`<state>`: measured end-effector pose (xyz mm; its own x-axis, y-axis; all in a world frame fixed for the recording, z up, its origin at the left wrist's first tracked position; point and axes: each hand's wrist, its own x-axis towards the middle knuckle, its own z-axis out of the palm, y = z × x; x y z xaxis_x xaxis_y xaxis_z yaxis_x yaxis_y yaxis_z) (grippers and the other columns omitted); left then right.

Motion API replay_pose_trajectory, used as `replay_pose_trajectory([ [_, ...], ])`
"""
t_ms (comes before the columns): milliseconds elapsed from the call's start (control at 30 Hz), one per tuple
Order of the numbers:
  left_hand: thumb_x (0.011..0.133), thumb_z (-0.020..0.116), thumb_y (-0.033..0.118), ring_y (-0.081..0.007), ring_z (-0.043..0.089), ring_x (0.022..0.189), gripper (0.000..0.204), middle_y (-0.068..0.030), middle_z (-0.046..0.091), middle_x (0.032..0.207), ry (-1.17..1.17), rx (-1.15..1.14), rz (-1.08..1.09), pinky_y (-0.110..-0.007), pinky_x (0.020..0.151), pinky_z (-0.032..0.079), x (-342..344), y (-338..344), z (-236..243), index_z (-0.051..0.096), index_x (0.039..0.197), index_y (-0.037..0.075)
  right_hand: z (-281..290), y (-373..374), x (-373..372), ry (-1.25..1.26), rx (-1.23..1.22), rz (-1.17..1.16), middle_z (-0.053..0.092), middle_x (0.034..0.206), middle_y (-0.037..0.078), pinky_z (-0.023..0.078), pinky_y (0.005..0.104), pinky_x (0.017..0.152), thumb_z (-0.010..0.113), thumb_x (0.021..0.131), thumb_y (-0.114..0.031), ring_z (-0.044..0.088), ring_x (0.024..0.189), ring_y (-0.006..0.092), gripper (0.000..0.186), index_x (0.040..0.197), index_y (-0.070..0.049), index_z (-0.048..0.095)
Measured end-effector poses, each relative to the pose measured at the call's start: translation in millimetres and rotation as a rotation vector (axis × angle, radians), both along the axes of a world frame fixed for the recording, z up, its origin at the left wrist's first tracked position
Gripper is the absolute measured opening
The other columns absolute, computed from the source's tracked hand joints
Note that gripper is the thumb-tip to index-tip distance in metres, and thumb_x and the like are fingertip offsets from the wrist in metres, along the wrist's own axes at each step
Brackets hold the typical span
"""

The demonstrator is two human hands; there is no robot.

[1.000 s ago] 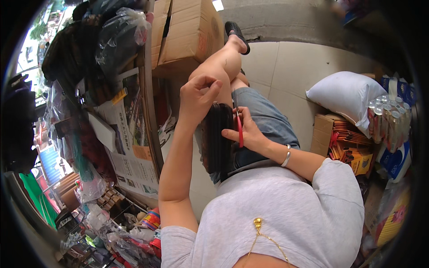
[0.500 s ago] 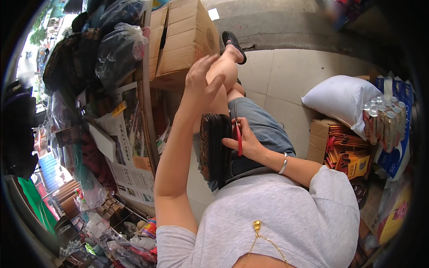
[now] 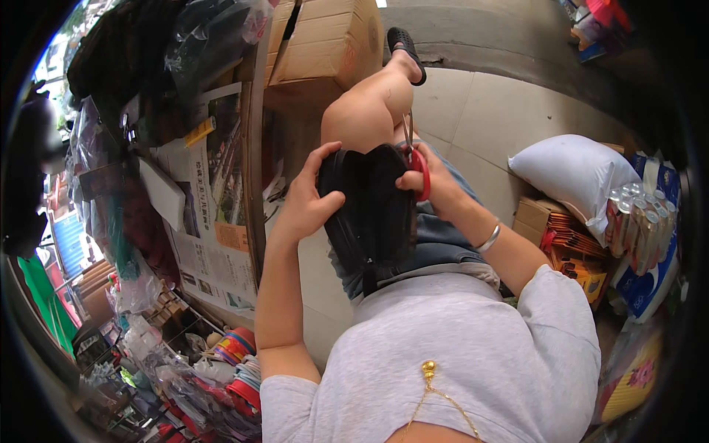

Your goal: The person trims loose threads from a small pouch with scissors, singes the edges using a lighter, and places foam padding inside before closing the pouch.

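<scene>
A black zippered pouch (image 3: 371, 203) rests over my lap, opened out so that its dark inside faces up. My left hand (image 3: 304, 201) grips its left edge, with the thumb on the inner side. At the opposite edge my right hand (image 3: 442, 184) is closed around a pair of scissors (image 3: 425, 176) with red handles, and its thumb also presses against the pouch. The scissors' metal blades point away from me, past the pouch's far right corner. What lies inside the pouch is too dark to make out.
To my left is a shelf edge lined with newspaper (image 3: 196, 251), with plastic-wrapped goods around it. A big cardboard box (image 3: 325, 44) stands ahead. On the right are a white sack (image 3: 565, 177), a carton of orange packets (image 3: 572, 236) and a shrink-wrapped pack of cans (image 3: 641, 225).
My left hand has come down from its raised position and taken hold of the pouch's left edge. The pouch has gone from folded together to spread open. The scissors stay in my right hand.
</scene>
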<state>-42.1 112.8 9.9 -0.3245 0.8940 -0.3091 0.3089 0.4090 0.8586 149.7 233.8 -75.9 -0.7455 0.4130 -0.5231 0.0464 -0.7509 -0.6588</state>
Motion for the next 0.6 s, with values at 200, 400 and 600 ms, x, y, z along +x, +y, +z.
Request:
replay_pose_trajectory([
  [200, 0.069, 0.055, 0.001, -0.0145, 0.051, 0.112, 0.068, -0.0081, 0.054, 0.122, -0.112, -0.214, -0.123, -0.026, 0.099, 0.038, -20.2, 30.2, 19.0, 0.045, 0.137, 0.004, 31.8, 27.4, 2.7, 0.012, -0.112, 0.072, 0.061, 0.101, 0.009, 0.055, 0.0312, 0.079, 0.065, 0.071, -0.015, 0.063, 0.09, 0.017, 0.053, 0.12, -0.001, 0.05],
  [400, 0.071, 0.055, 0.0, -0.0112, 0.052, 0.104, 0.066, -0.0064, 0.056, 0.115, -0.165, -0.3, -0.281, -0.025, 0.094, 0.042, -17.2, 75.5, 30.1, 0.045, 0.136, 0.0, 19.9, 42.0, 27.4, -0.024, -0.306, 0.071, 0.061, 0.091, 0.003, 0.048, 0.0211, 0.054, 0.067, 0.071, -0.018, 0.063, 0.077, 0.0104, 0.045, 0.113, -0.006, 0.054],
  [600, 0.072, 0.055, 0.0, -0.0094, 0.052, 0.102, 0.067, -0.0063, 0.055, 0.114, -0.228, -0.396, -0.381, -0.024, 0.09, 0.043, -15.4, 114.6, 34.0, 0.043, 0.137, -0.001, 31.1, 54.9, 37.8, -0.001, -0.34, -0.11, 0.062, 0.087, 0.006, 0.054, 0.0285, 0.07, 0.063, 0.072, -0.014, 0.064, 0.077, 0.0147, 0.04, 0.108, -0.001, 0.055],
])
